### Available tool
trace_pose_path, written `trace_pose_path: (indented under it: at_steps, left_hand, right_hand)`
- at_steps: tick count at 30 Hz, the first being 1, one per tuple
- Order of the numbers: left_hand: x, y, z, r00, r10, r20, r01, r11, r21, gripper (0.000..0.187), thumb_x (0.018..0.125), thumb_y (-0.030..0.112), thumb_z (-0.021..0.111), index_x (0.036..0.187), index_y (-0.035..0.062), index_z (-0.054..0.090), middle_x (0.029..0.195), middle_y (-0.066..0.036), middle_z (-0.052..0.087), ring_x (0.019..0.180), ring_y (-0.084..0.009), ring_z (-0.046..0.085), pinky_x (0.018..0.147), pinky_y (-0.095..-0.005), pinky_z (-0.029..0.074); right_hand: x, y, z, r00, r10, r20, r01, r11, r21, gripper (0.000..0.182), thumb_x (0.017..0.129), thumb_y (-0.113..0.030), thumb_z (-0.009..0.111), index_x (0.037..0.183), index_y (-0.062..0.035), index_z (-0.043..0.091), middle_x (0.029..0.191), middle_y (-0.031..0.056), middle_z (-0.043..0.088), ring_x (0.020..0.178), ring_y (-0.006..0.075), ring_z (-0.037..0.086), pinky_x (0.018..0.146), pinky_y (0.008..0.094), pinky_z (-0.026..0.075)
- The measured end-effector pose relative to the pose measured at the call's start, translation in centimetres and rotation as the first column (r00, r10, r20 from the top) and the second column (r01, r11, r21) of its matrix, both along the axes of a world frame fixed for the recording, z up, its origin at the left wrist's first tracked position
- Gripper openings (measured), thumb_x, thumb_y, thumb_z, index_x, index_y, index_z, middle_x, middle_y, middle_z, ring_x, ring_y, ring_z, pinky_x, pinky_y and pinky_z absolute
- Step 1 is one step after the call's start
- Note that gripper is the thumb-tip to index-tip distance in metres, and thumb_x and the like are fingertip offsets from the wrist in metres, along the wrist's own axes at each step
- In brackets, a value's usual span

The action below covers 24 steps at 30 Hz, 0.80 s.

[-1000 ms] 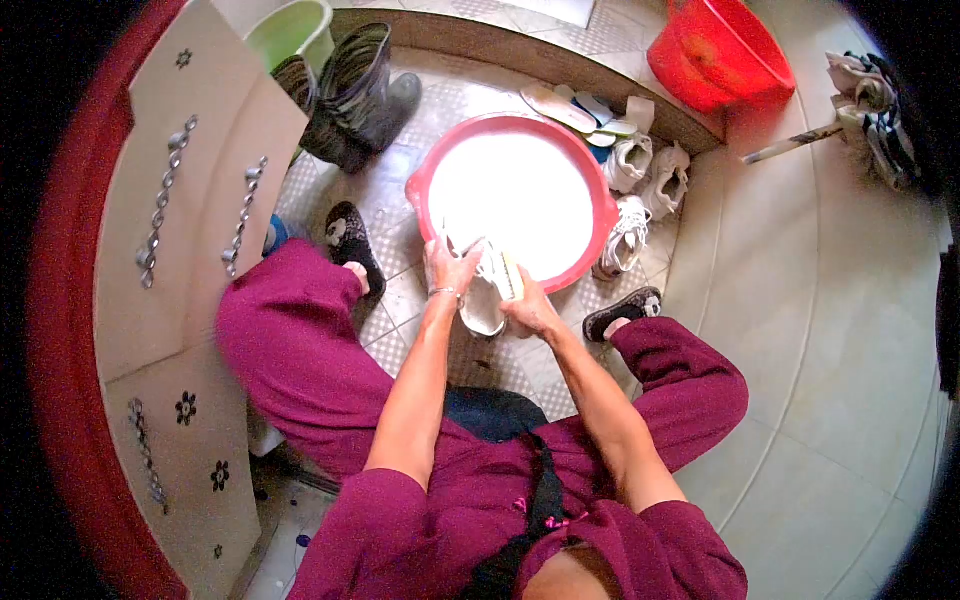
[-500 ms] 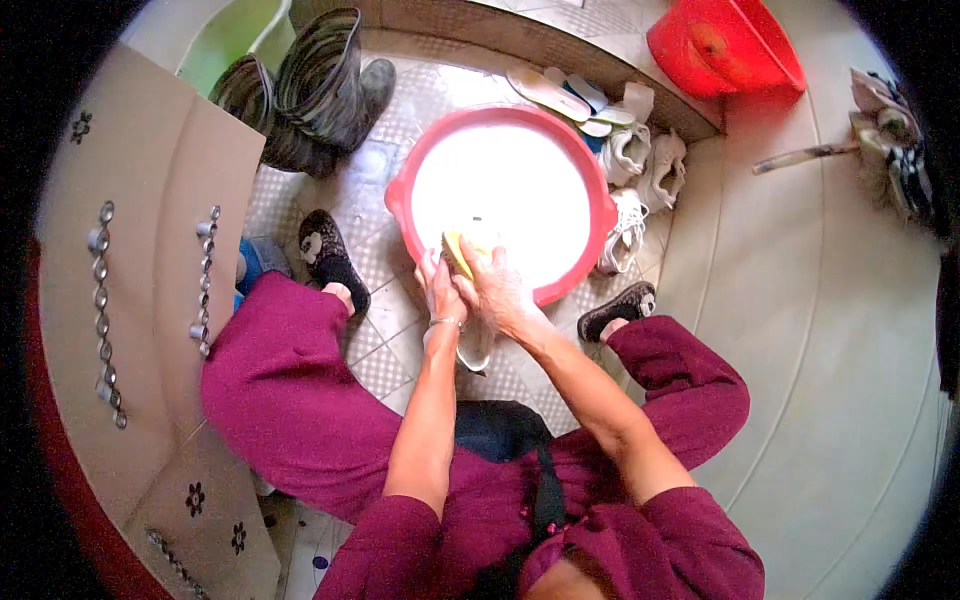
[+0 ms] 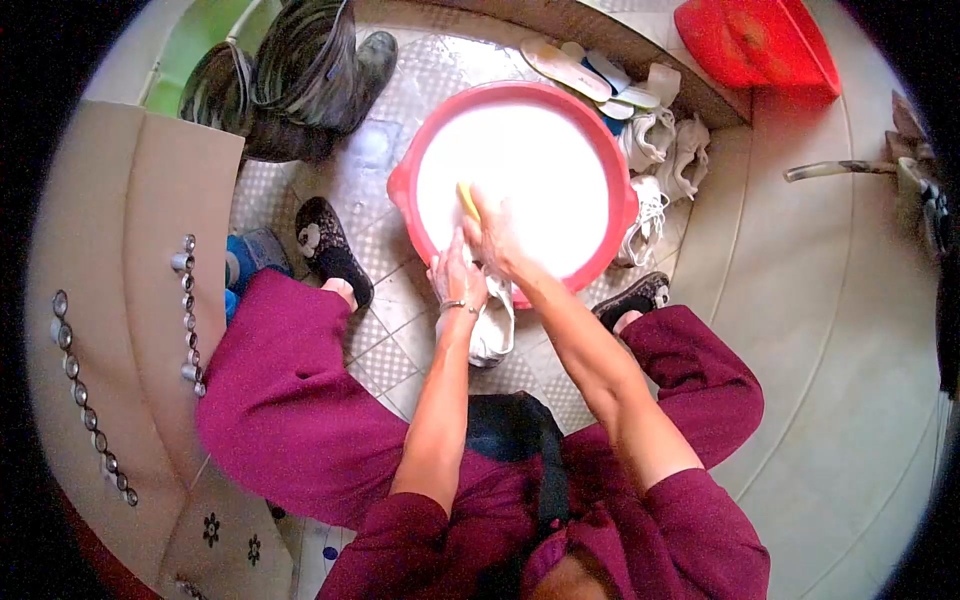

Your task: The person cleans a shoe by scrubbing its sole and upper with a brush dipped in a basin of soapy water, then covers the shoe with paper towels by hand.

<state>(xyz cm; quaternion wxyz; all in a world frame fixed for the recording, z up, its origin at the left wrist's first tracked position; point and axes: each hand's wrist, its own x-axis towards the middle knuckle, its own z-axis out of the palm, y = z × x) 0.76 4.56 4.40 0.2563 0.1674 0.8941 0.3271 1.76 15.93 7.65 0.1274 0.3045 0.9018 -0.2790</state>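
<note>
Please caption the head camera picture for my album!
Left hand on a white shoe, right hand holding a yellow thing over the red basin.

red basin [image 3: 622, 212] and white shoe [image 3: 493, 335], head view.
left hand [image 3: 460, 278] holding the shoe at the near rim; right hand [image 3: 496, 238] grasping a yellow object [image 3: 468, 200] over the bright white interior.

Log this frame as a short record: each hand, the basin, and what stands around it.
left hand: holding a white shoe at the basin's near rim
right hand: holding a yellow tool over the basin; its exact kind is unclear
basin: red, in front of the person; inside glaring white
right of basin: other shoes
beyond basin, to the right: insoles
left of basin: dark boots
upper right: red bucket
</note>
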Motion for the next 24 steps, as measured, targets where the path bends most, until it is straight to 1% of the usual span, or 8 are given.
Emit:
trace_pose_path:
  at_steps: [4,11,13,15,17,19,21,24]
  left_hand:
    - [-0.6,1.0,0.6,0.993,-0.029,0.115,0.040,0.995,-0.093,0.075,0.061,0.019,0.063,0.120,-0.0130,0.031,0.112,-0.030,0.044,0.107,-0.0386,0.043,0.093,-0.0418,0.034]
    - [0.4,-1.2,2.0,0.973,0.057,0.222,-0.063,0.998,0.019,0.064,0.060,0.019,0.064,0.115,-0.0014,0.038,0.105,-0.026,0.052,0.096,-0.0401,0.051,0.085,-0.0442,0.040]
    - [1.2,-1.9,1.1,0.944,0.239,0.229,-0.279,0.947,0.158,0.047,0.080,0.026,0.051,0.118,0.0004,0.041,0.096,-0.018,0.059,0.087,-0.0289,0.059,0.079,-0.0365,0.045]
    - [1.4,-2.0,0.1,0.550,0.246,0.798,-0.740,0.588,0.328,0.036,0.087,0.026,0.042,0.110,-0.0006,0.051,0.094,-0.011,0.059,0.084,-0.0187,0.058,0.075,-0.0293,0.046]
    - [3.5,-1.7,-3.1,0.360,0.156,0.920,-0.890,0.354,0.289,0.038,0.089,0.030,0.040,0.106,-0.0005,0.054,0.097,-0.008,0.057,0.088,-0.0151,0.054,0.076,-0.0267,0.044]
    - [4.7,-3.0,-3.8,0.928,0.173,0.329,-0.339,0.759,0.556,0.035,0.087,0.020,0.044,0.115,-0.0012,0.048,0.104,-0.008,0.054,0.092,-0.0160,0.053,0.079,-0.0257,0.043]
    - [3.8,-2.9,-0.1,0.517,0.042,0.855,-0.806,0.360,0.469,0.044,0.077,-0.009,0.041,0.121,-0.0040,0.041,0.112,-0.008,0.052,0.102,-0.0159,0.048,0.088,-0.0275,0.039]
    - [3.0,-3.0,1.5,0.902,0.213,0.376,-0.401,0.735,0.546,0.039,0.079,-0.004,0.044,0.118,-0.0042,0.043,0.108,-0.009,0.054,0.099,-0.0169,0.050,0.087,-0.0277,0.039]
  right_hand:
    - [2.2,1.3,0.0,0.992,-0.123,0.009,0.123,0.989,-0.086,0.061,0.083,-0.045,0.040,0.136,-0.0201,0.022,0.102,0.0314,0.045,0.086,0.0442,0.053,0.076,0.0469,0.043]
    - [3.8,-0.6,2.5,0.977,-0.138,-0.162,0.082,0.947,-0.312,0.060,0.081,-0.045,0.043,0.134,-0.0210,0.028,0.101,0.0315,0.046,0.091,0.0451,0.051,0.081,0.0468,0.040]
    - [5.9,-3.0,5.5,0.970,0.030,-0.241,-0.084,0.973,-0.217,0.057,0.081,-0.039,0.046,0.133,-0.0190,0.032,0.098,0.0288,0.047,0.091,0.0424,0.050,0.082,0.0454,0.040]
    - [6.9,-4.5,7.9,0.991,0.132,0.001,-0.130,0.977,-0.167,0.057,0.081,-0.040,0.046,0.133,-0.0208,0.032,0.102,0.0299,0.045,0.090,0.0429,0.051,0.081,0.0466,0.042]
    - [5.5,-3.8,7.6,0.999,0.049,0.000,-0.048,0.984,-0.169,0.051,0.082,-0.037,0.046,0.130,-0.0219,0.035,0.111,0.0339,0.041,0.093,0.0462,0.051,0.079,0.0482,0.043]
    - [3.1,-3.3,4.6,0.997,-0.041,-0.059,0.028,0.977,-0.213,0.050,0.082,-0.034,0.046,0.129,-0.0188,0.036,0.111,0.0334,0.042,0.091,0.0463,0.051,0.075,0.0471,0.044]
    - [0.6,-3.2,0.2,0.994,-0.027,-0.104,0.002,0.971,-0.238,0.049,0.082,-0.033,0.046,0.128,-0.0179,0.037,0.110,0.0331,0.043,0.090,0.0464,0.050,0.076,0.0473,0.043]
    - [0.6,-3.0,1.9,0.993,-0.006,-0.119,-0.033,0.947,-0.320,0.048,0.082,-0.032,0.045,0.127,-0.0170,0.038,0.108,0.0323,0.045,0.088,0.0464,0.051,0.077,0.0477,0.043]
